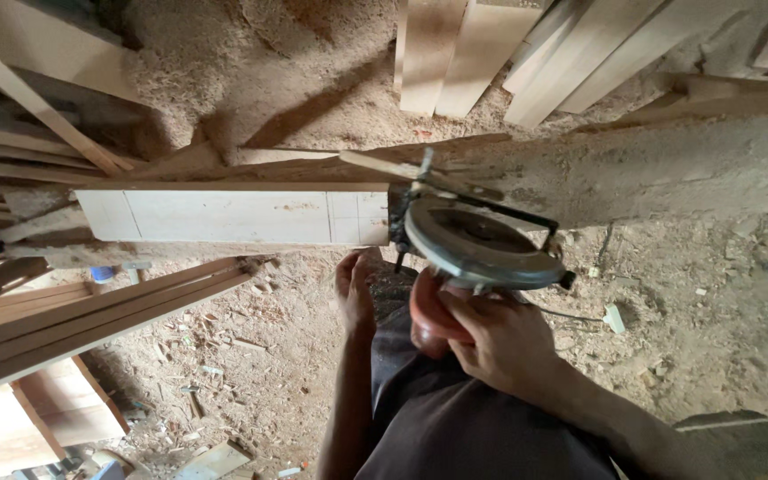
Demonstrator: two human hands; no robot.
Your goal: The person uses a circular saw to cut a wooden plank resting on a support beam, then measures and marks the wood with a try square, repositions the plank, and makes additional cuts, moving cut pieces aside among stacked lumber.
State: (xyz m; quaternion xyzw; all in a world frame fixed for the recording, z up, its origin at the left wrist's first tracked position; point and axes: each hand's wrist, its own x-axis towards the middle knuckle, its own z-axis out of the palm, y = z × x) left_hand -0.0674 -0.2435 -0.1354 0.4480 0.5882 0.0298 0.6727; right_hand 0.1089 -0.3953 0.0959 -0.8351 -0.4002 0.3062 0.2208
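While the right hand (500, 342) grips it, circular saw (477, 244) faces the left-running board (233, 216).

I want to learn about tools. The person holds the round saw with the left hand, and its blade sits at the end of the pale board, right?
Not quite: the head view shows the right hand gripping the circular saw at the end of the pale board. The left hand is below the board.

Right hand (500, 342) grips red handle of circular saw (477, 244), blade guard at end of pale marked board (233, 216). Left hand (355, 289) under board's near edge. Sawdust-covered floor (686, 311), stacked planks (508, 44) beyond.
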